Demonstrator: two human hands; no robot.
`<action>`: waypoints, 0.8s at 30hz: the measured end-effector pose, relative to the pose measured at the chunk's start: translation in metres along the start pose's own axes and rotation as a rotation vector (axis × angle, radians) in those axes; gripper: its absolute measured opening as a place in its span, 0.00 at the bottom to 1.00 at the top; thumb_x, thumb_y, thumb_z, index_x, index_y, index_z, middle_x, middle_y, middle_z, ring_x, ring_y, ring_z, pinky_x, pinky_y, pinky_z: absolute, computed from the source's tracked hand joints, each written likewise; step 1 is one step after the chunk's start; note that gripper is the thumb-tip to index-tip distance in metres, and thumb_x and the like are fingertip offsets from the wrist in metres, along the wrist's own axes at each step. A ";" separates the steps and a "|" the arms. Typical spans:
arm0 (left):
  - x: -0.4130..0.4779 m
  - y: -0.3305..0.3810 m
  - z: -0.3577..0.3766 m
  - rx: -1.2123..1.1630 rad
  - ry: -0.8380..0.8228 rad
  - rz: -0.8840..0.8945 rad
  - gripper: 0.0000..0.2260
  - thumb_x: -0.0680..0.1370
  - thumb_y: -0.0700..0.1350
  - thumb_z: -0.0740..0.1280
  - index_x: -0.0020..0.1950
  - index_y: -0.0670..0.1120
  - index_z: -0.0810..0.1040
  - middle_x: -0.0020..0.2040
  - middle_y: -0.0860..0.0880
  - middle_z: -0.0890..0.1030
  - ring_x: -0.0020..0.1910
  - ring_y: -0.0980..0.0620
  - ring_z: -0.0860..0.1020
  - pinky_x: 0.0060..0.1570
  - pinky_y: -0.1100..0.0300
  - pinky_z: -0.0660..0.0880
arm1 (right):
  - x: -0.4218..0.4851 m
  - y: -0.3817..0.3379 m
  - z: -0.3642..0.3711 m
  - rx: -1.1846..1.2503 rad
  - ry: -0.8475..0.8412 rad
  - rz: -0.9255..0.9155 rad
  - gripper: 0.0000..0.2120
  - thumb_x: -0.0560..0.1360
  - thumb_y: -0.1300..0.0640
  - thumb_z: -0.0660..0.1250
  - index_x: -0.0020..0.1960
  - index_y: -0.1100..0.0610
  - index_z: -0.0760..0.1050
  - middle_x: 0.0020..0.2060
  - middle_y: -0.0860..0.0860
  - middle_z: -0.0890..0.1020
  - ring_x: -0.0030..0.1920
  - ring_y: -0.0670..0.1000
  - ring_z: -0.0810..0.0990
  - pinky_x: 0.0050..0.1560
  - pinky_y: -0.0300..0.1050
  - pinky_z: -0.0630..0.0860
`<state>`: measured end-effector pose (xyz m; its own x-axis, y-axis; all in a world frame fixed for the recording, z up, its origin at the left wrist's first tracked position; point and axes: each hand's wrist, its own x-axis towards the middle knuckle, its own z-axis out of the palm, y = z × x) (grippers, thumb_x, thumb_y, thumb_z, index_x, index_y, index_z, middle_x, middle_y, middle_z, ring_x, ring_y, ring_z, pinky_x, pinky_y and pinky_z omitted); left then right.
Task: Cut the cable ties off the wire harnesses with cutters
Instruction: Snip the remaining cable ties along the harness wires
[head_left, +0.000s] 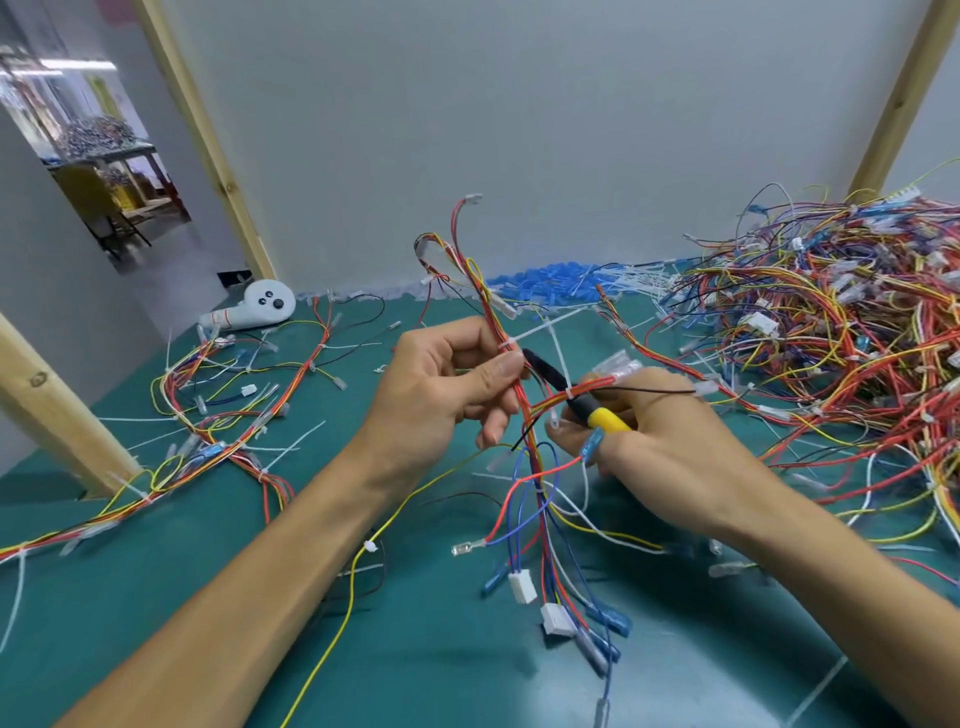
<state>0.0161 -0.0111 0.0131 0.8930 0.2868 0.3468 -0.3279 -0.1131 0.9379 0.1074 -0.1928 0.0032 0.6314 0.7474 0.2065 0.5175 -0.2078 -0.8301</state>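
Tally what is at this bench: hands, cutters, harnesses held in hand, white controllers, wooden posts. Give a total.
hands: 2 (left hand, right hand)
cutters: 1
held harness: 1
white controller: 1
wooden posts: 3
Total: 8

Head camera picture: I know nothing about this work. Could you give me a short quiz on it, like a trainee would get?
1. True or false: the left hand pinches a wire harness.
2. Which hand holds the cutters? A. left hand B. right hand C. neither
3. Fill in: the cutters' handle is ____.

Key: 1 true; 2 B; 3 yellow.
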 end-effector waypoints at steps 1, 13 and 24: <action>0.000 0.000 0.001 0.007 -0.005 0.005 0.06 0.77 0.38 0.68 0.42 0.38 0.75 0.30 0.45 0.79 0.21 0.51 0.73 0.23 0.63 0.71 | 0.000 -0.001 0.000 -0.003 0.007 0.006 0.19 0.71 0.42 0.70 0.47 0.60 0.78 0.42 0.62 0.80 0.37 0.52 0.68 0.43 0.58 0.76; -0.004 0.000 0.005 0.126 -0.029 0.036 0.07 0.80 0.32 0.66 0.42 0.35 0.74 0.31 0.44 0.78 0.22 0.49 0.73 0.24 0.63 0.69 | 0.000 0.001 -0.002 0.021 0.003 -0.018 0.18 0.75 0.55 0.74 0.35 0.60 0.68 0.27 0.52 0.67 0.32 0.50 0.63 0.32 0.52 0.62; -0.004 -0.004 0.005 0.179 -0.032 0.044 0.10 0.81 0.35 0.68 0.40 0.39 0.75 0.31 0.43 0.79 0.22 0.47 0.74 0.24 0.62 0.69 | -0.003 0.006 0.002 0.250 -0.129 0.128 0.18 0.79 0.58 0.70 0.33 0.54 0.68 0.23 0.46 0.67 0.25 0.49 0.61 0.24 0.38 0.61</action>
<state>0.0151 -0.0168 0.0082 0.8895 0.2475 0.3840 -0.3092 -0.2928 0.9048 0.1076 -0.1948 -0.0028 0.5957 0.8023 0.0375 0.2699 -0.1560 -0.9502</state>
